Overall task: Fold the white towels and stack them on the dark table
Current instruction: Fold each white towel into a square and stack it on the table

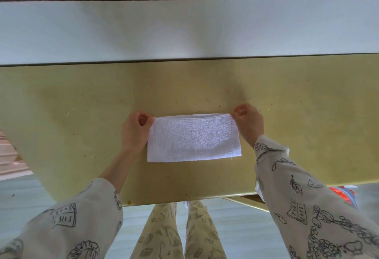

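bare yellow tabletop (82, 115) all round the towel (193, 138), wall (184, 31) closing the far edge

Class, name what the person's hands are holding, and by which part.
The white towel: left hand pinches its far left corner, right hand its far right corner.

Single head-worn wide-angle view, looking steeply down, close over the yellow table (82, 115)

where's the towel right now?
Head view, centre: the white towel lies folded on the yellowish table, its far corners pinched by the left hand and right hand.
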`<state>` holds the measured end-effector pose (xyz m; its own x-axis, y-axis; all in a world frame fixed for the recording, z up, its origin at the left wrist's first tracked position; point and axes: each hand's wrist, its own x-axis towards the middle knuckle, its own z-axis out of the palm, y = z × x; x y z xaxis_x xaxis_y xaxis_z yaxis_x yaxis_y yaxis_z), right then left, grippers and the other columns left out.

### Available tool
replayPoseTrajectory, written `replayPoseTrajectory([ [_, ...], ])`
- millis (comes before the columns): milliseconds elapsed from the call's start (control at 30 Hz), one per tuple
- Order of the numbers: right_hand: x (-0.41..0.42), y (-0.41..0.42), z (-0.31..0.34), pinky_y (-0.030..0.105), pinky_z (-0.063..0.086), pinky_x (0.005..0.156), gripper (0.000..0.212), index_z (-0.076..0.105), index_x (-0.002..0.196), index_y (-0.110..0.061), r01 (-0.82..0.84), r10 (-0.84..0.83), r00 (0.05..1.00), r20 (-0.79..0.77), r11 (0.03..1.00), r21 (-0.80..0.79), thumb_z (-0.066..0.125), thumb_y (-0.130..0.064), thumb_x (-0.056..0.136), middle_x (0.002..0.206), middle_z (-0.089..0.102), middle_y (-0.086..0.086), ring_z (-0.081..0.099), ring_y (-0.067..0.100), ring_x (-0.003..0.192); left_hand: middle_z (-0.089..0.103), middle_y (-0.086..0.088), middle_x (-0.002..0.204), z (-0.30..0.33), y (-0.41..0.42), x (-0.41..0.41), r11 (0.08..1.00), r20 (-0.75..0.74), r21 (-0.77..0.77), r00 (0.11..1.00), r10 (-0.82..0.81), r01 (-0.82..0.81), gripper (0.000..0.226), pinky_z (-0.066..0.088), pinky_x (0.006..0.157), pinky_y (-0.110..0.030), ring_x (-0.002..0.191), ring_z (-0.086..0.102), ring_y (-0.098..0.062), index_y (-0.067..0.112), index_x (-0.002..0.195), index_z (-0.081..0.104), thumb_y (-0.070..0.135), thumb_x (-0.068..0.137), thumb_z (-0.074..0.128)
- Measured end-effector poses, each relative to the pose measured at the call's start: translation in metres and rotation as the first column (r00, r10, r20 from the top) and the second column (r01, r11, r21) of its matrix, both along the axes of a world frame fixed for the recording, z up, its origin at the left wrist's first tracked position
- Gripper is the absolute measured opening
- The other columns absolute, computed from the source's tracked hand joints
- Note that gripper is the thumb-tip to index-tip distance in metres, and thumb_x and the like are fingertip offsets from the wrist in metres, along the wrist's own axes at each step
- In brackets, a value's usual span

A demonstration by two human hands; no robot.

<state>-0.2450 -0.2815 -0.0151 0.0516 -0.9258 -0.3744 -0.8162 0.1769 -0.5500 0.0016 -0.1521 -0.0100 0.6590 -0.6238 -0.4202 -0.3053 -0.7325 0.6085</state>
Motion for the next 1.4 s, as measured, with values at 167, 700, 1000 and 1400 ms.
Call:
replayPoseTrajectory([
  [167,0.013,0.013,-0.002,0.029,0.038,0.084,0.017,0.065,0.102,-0.007,-0.413,0.390,0.910,-0.137,0.876,-0.249,0.062,-0.013,0.086,0.102,0.060,0.011,0.054,0.025,0.094,0.053,-0.010,0.106,-0.005,-0.003,-0.011,0.939,0.335,0.070,0.879,-0.340,0.337,0.019,0.036,0.085,-0.036,0.098,0.049,-0.028,0.013,0.105,0.061,0.022,0.088,0.059],
  [700,0.049,0.009,-0.008,0.034,0.033,0.091,0.022,0.059,0.102,-0.014,-0.700,0.658,0.691,-0.298,0.713,-0.049,0.041,-0.025,0.096,0.107,0.055,0.000,0.045,0.020,0.102,0.050,0.003,0.103,-0.012,-0.044,-0.055,0.795,0.231,0.094,0.764,-0.603,0.599,0.013,0.021,0.092,-0.031,0.107,0.039,-0.018,0.016,0.099,0.061,0.024,0.090,0.056],
  [1000,0.051,0.001,-0.002,0.033,0.030,0.080,0.016,0.050,0.101,-0.011,-0.752,0.690,0.628,-0.359,0.657,-0.053,0.037,-0.020,0.095,0.098,0.059,0.003,0.048,0.022,0.092,0.060,0.006,0.096,-0.012,-0.050,-0.055,0.832,0.224,0.040,0.806,-0.547,0.554,0.009,0.015,0.080,-0.027,0.101,0.047,-0.015,0.017,0.094,0.058,0.016,0.093,0.050],
  [1400,0.045,-0.003,-0.012,0.032,0.028,0.079,0.018,0.052,0.099,-0.011,-0.750,0.675,0.642,-0.363,0.651,-0.115,0.041,-0.025,0.097,0.097,0.060,0.002,0.047,0.023,0.091,0.056,0.004,0.095,-0.019,-0.053,-0.057,0.859,0.292,0.056,0.814,-0.502,0.509,0.012,0.010,0.076,-0.023,0.098,0.048,-0.015,0.016,0.093,0.059,0.016,0.095,0.047],
])
